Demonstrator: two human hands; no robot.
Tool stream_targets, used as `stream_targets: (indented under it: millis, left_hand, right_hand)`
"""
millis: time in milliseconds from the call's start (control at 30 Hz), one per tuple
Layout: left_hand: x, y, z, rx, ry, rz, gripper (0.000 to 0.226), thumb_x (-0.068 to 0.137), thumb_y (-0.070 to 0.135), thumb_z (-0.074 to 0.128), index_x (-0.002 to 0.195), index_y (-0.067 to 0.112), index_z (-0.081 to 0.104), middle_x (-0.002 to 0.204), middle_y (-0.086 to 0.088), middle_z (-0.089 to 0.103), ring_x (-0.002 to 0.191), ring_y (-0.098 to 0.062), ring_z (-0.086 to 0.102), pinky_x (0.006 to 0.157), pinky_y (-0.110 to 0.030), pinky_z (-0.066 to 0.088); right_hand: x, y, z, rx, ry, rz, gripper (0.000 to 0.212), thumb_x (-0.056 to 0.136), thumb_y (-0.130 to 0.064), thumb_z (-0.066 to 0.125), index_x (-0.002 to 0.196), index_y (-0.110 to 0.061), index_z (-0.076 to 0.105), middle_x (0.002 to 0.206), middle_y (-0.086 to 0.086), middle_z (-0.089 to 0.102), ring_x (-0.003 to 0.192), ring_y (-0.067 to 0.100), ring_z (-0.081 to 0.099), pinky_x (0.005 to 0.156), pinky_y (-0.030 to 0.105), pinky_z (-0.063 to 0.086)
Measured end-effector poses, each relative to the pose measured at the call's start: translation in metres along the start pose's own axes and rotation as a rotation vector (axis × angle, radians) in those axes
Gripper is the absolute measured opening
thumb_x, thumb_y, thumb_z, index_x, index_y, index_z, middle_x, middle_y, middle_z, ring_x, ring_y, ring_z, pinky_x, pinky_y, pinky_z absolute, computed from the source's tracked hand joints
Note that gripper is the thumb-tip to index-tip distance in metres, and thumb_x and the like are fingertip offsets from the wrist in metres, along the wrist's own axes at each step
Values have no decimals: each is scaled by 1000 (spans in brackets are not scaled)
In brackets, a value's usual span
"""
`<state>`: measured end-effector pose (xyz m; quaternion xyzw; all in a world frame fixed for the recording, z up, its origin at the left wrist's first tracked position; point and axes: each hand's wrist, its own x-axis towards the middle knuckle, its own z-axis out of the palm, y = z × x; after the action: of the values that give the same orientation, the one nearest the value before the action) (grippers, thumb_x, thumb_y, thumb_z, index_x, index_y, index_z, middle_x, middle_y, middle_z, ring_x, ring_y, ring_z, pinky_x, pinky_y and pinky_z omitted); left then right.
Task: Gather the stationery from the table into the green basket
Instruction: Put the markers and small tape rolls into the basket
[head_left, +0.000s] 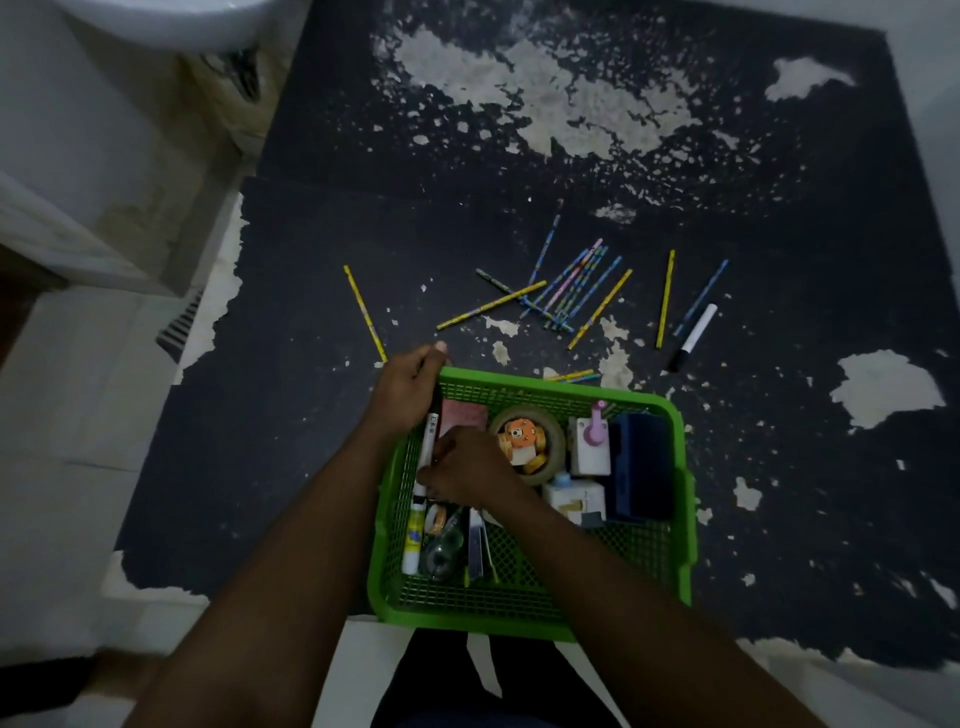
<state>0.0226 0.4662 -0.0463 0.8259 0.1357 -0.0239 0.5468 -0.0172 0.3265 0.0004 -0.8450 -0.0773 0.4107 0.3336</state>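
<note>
The green basket (680, 499) sits at the near edge of the dark worktop (311, 467), right in front of the person. It already has a tape roll (527, 441), a blue box (636, 467), a white glue bottle (571, 493) and some small things in it.

Both hands are in the basket at its 9 o'clock side. The left hand (410, 389) is at the basket's 11 o'clock corner, curled shut around the top of a white marker (427, 452). The right hand (467, 470) is bent over the marker's lower part, fingers touching it. I cannot tell how tight it holds.

I think the marker is being laid down flat. It is best to lay it along the side wall, next to the glue stick (412, 545), and then let go.

Many pencils (571, 288) and another marker (693, 336) lie well apart from the basket, at its 12 and 1 o'clock.
</note>
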Motion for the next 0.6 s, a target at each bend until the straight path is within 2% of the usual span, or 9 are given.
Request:
stream_targets:
  millis: [67, 133, 200, 267, 333, 400, 467, 533, 600]
  left_hand:
    - [-1, 1, 0, 23, -3, 5, 46, 107, 37, 43, 85, 4, 66, 77, -29, 61, 66, -22, 58, 61, -35, 43]
    - [-2, 3, 0, 40, 1, 27, 47, 108, 34, 43, 83, 1, 65, 70, -27, 56, 62, -27, 55, 57, -33, 38]
    - [-4, 7, -1, 51, -10, 36, 49, 107, 35, 44, 81, -3, 62, 60, -15, 46, 56, -20, 47, 55, -31, 34]
    - [-5, 11, -1, 66, -20, 48, 52, 106, 37, 48, 75, -4, 55, 59, -3, 37, 54, -8, 39, 55, -27, 31]
    - [-6, 12, -2, 67, -29, 60, 51, 103, 42, 52, 72, 2, 54, 60, 1, 39, 56, -5, 40, 57, -25, 33]
    - [-5, 11, 0, 69, -28, 55, 47, 101, 45, 54, 70, 10, 55, 62, 0, 46, 58, -3, 44, 60, -25, 35]
    - [-2, 8, 2, 103, -3, 55, 47, 99, 49, 56, 66, 16, 53, 59, 3, 47, 57, -2, 45, 60, -28, 37]
    - [-1, 5, 4, 153, 13, 44, 49, 94, 56, 59, 66, 16, 56, 59, 2, 53, 57, -5, 51, 61, -32, 41]
    - [-1, 5, 4, 170, -7, 24, 47, 90, 58, 63, 72, 15, 63, 67, -2, 63, 67, -15, 62, 66, -33, 47]
  right_hand:
    - [7, -1, 5, -43, -4, 9, 23, 80, -21, 75, 67, -5, 65, 64, 9, 60, 63, 24, 60, 52, 28, 37]
    - [9, -3, 6, -77, 8, 4, 23, 82, -23, 75, 82, -4, 63, 90, 15, 68, 90, 32, 66, 62, 28, 39]
    - [3, -9, 3, -143, 11, -32, 28, 87, -25, 72, 78, -16, 48, 89, 9, 61, 102, 32, 62, 59, 26, 34]
    - [1, -13, -1, -154, -18, -44, 20, 90, -26, 70, 83, -19, 53, 85, 4, 57, 104, 32, 61, 56, 23, 32]
    - [-3, -17, -11, -193, -56, -68, 24, 92, -27, 68, 98, -5, 64, 95, 15, 65, 96, 34, 63, 65, 29, 40]
    - [-5, -14, -31, -129, -74, -69, 27, 93, -27, 66, 79, -3, 68, 78, 17, 67, 73, 31, 65, 65, 34, 51]
    - [-4, -4, -67, 94, 11, -30, 29, 93, -25, 64, 78, -2, 72, 72, 15, 72, 59, 23, 70, 59, 34, 59]
    - [-2, 9, -111, 273, 241, -4, 30, 94, -27, 64, 82, -1, 74, 70, 13, 73, 49, 14, 66, 50, 26, 54]
    - [6, 38, -157, 404, 555, 53, 29, 94, -25, 63, 81, 1, 70, 63, 12, 66, 42, 8, 57, 45, 20, 45]
